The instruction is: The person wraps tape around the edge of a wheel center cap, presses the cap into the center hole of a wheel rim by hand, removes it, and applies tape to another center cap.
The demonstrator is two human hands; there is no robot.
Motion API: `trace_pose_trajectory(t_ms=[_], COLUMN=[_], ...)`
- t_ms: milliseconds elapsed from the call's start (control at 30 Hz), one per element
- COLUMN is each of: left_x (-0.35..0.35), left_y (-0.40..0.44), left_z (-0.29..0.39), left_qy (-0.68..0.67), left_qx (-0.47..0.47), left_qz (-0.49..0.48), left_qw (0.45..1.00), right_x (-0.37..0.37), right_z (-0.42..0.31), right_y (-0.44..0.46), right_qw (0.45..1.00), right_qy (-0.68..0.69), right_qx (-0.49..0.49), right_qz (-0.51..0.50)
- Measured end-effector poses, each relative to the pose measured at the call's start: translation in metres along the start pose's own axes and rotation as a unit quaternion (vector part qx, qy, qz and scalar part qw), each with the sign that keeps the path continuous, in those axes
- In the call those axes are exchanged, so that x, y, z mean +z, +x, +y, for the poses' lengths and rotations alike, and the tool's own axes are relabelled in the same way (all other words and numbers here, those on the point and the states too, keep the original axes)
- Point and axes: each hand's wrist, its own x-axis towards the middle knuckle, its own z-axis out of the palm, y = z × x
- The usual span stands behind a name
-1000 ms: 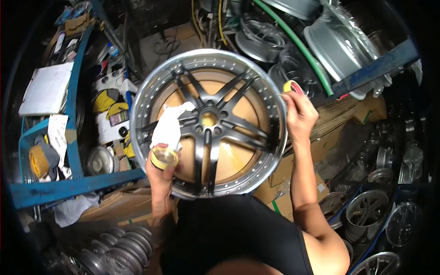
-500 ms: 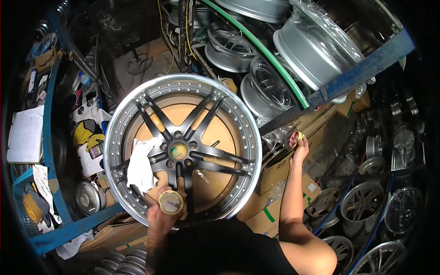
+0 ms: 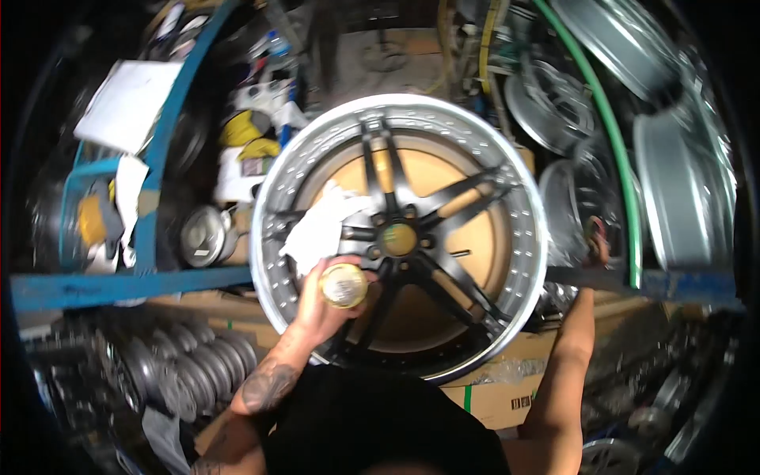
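My left hand point(image 3: 318, 307) is wrapped round a small round tin point(image 3: 343, 286) with a gold edge and a pale, marked face. It is above the lower-left spokes of a big wheel rim point(image 3: 532, 190), which has black twin spokes and a polished silver lip. Just beyond my left fingers, a crumpled white cloth point(image 3: 321, 226) lies over the left spokes. Off the rim's right side, my right hand point(image 3: 599, 252) is blurred and partly lost in the dark, closed on a small round reddish thing point(image 3: 595, 232) whose kind I cannot make out.
A blue metal bar point(image 3: 190, 279) runs at the left of the rim, and another blue bar point(image 3: 689, 286) at the right. A green hose point(image 3: 609, 119) passes by more wheels point(image 3: 677, 186) on the right. Cardboard point(image 3: 495, 405) lies below, and a blue basket point(image 3: 75, 206) stands left.
The view has turned, so the rim now appears farther right. My left hand has brought the tin up over the spokes near the cloth. The right hand still holds the round reddish thing.
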Motion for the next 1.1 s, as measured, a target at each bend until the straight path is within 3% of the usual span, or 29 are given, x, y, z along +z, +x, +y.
trace_pose_trajectory(t_ms=[67, 133, 167, 233, 267, 333, 367, 400, 467, 533, 600, 667, 733, 833, 1100], left_x=[-0.002, -0.003, -0.001, 0.001, 0.002, 0.003, 0.003, 0.003, 0.002, 0.006, 0.013, 0.012, 0.013, 0.012, -0.015], left_y=[0.001, 0.003, 0.002, -0.003, -0.004, -0.004, -0.005, -0.007, -0.005, -0.008, -0.016, -0.024, -0.033, -0.049, -0.058], left_z=[-0.003, -0.01, -0.01, -0.013, -0.013, -0.013, -0.014, -0.017, -0.022, -0.024, -0.019, -0.019, -0.008, -0.001, 0.008], left_qy=[-0.022, -0.021, -0.029, -0.018, -0.012, 0.022, 0.04, 0.058, 0.073, 0.085, 0.089, 0.141, 0.199, 0.251, 0.199], left_qx=[-0.024, -0.035, -0.049, -0.033, -0.025, 0.003, 0.013, 0.018, 0.009, 0.0, -0.001, 0.035, 0.09, 0.13, 0.071], left_qz=[-0.072, -0.087, -0.084, -0.105, -0.119, -0.149, -0.166, -0.183, -0.222, -0.263, -0.299, -0.312, -0.328, -0.278, -0.316], left_qw=[0.997, 0.995, 0.995, 0.994, 0.993, 0.989, 0.985, 0.981, 0.972, 0.961, 0.95, 0.939, 0.919, 0.918, 0.925], right_x=[-0.006, -0.03, -0.047, -0.082, -0.1, -0.14, -0.149, -0.163, -0.183, -0.194, -0.205, -0.204, -0.189, -0.192, -0.196], right_z=[-0.018, -0.032, -0.038, -0.019, -0.047, -0.113, -0.143, -0.203, -0.296, -0.358, -0.412, -0.444, -0.451, -0.459, -0.457], right_y=[-0.014, -0.041, -0.06, -0.098, -0.118, -0.16, -0.178, -0.191, -0.217, -0.225, -0.219, -0.221, -0.227, -0.24, -0.268], right_qw=[0.967, 0.908, 0.888, 0.905, 0.885, 0.937, 0.925, 0.936, 0.886, 0.802, 0.805, 0.766, 0.734, 0.707, 0.743], right_qy=[0.201, 0.303, 0.305, 0.171, 0.237, 0.217, 0.322, 0.318, 0.449, 0.479, 0.376, 0.392, 0.394, 0.404, 0.364], right_qx=[0.147, 0.246, 0.272, 0.236, 0.236, 0.161, 0.114, 0.103, 0.083, -0.013, -0.12, -0.12, -0.251, -0.201, -0.362], right_qz=[0.06, 0.15, 0.211, 0.309, 0.323, 0.223, 0.168, 0.111, -0.075, -0.357, -0.443, -0.494, -0.493, -0.544, -0.429])
